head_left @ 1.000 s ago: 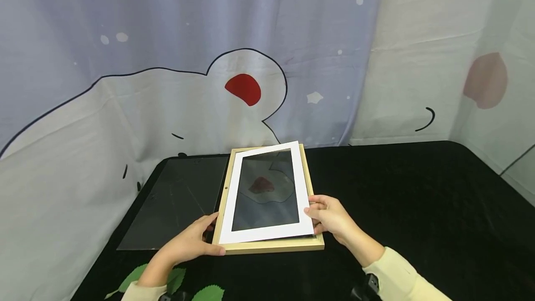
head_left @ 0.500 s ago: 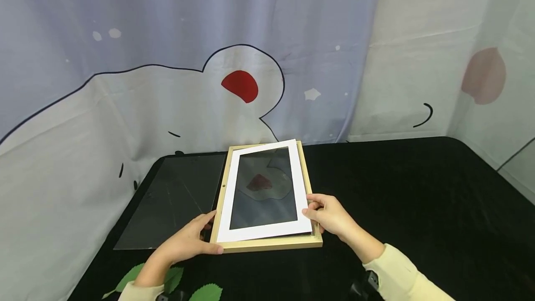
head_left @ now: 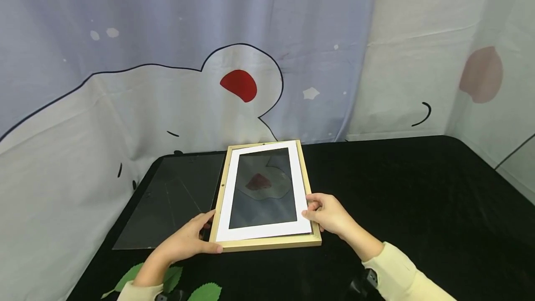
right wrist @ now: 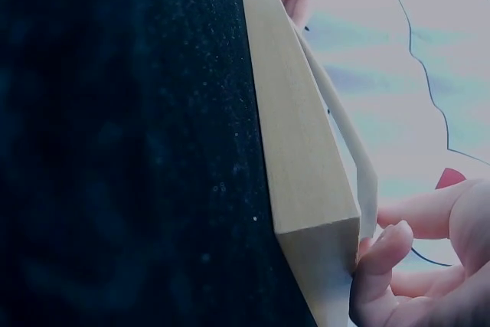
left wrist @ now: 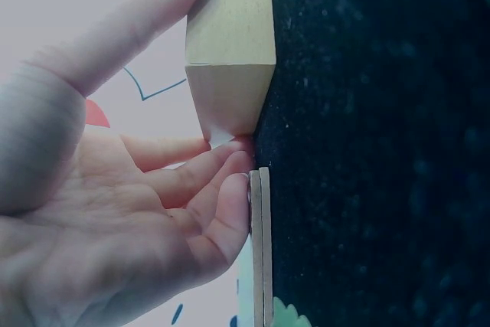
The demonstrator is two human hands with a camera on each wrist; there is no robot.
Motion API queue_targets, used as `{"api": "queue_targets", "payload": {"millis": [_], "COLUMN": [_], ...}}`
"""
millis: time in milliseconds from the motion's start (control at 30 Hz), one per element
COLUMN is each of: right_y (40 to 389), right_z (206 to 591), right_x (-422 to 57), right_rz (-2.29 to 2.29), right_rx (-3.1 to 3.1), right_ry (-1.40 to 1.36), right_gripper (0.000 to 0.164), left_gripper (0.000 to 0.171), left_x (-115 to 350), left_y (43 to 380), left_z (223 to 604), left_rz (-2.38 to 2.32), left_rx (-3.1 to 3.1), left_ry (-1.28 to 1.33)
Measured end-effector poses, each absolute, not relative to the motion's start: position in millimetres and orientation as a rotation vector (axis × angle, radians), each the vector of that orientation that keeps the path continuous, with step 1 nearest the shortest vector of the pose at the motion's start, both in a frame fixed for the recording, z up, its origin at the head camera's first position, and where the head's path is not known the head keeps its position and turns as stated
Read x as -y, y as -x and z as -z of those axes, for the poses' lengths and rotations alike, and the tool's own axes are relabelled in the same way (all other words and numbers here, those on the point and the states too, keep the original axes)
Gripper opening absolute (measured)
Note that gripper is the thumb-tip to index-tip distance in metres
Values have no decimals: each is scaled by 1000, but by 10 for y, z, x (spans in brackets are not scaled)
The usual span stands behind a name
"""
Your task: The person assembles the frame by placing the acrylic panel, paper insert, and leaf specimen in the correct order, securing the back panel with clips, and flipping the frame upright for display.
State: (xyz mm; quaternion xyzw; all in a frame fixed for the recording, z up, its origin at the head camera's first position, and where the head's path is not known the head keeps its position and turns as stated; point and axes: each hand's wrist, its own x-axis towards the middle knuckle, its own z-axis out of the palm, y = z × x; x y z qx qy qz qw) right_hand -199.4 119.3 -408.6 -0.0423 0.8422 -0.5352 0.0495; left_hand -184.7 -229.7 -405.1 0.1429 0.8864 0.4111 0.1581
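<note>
A light wooden picture frame [head_left: 267,247] lies on the black table, left of centre. Over its opening is a white mat [head_left: 263,232] with a dark, glossy window that mirrors the curtain. My left hand [head_left: 185,243] grips the frame's near left corner, thumb on the wood and fingers along the side, as the left wrist view also shows. At the right edge of the mat my right hand [head_left: 330,215] pinches it between thumb and fingers. The right wrist view shows the mat's edge [right wrist: 356,143] tilted up a little above the wooden rim.
Left of the frame lies a dark, flat, glossy panel [head_left: 175,199]; its thin stacked edges [left wrist: 260,243] touch my left fingers. Green leaf shapes [head_left: 206,291] are at the near left edge. A patterned curtain [head_left: 167,106] hangs behind the black table [head_left: 397,199].
The mat's right side has lowered slightly and sits more squarely within the frame. Both hands keep their holds, and the head view has shifted a little.
</note>
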Motion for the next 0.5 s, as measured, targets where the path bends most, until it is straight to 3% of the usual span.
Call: {"api": "queue_targets", "payload": {"millis": [500], "right_y": [1980], "right_z": [4068], "right_x": [-1196], "right_rz": [1632], "right_rx": [-2606], "right_ry": [118], "right_gripper": [36], "left_gripper": [97], "left_x": [2298], "left_y": [1862], "left_z": [4060], "left_rz": [-1176], "left_rx": [-2529], "left_ry": [-412]}}
